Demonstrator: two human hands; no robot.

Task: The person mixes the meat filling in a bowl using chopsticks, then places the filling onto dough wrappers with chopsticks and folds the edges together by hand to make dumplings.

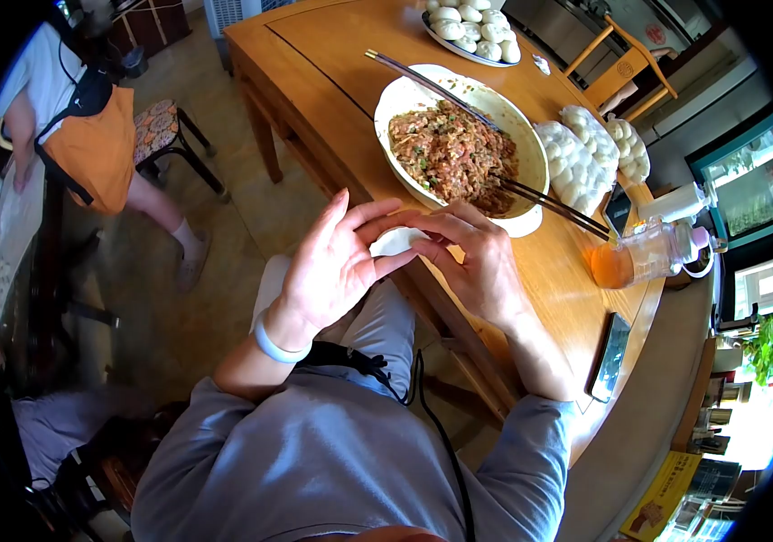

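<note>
Between my two hands is a small white piece of dough (pixel 395 242), held in front of the table's near edge. My left hand (pixel 332 262), palm up with a pale band on the wrist, supports it with curled fingers. My right hand (pixel 475 257) pinches its right side between thumb and fingers. Just beyond my hands stands a large white bowl (pixel 531 149) of minced filling (pixel 450 149). One pair of chopsticks (pixel 432 86) lies across its far side, and another pair (pixel 558 208) rests over its right rim. Any filling inside the dough is hidden.
On the wooden table (pixel 314 54) are a plate of white buns (pixel 472 32), bags of white dough balls (pixel 576 154), a bottle of orange liquid (pixel 635 257) and a phone (pixel 610 357). At left, a person in an orange apron (pixel 93 149) stands beside a patterned stool (pixel 156 126).
</note>
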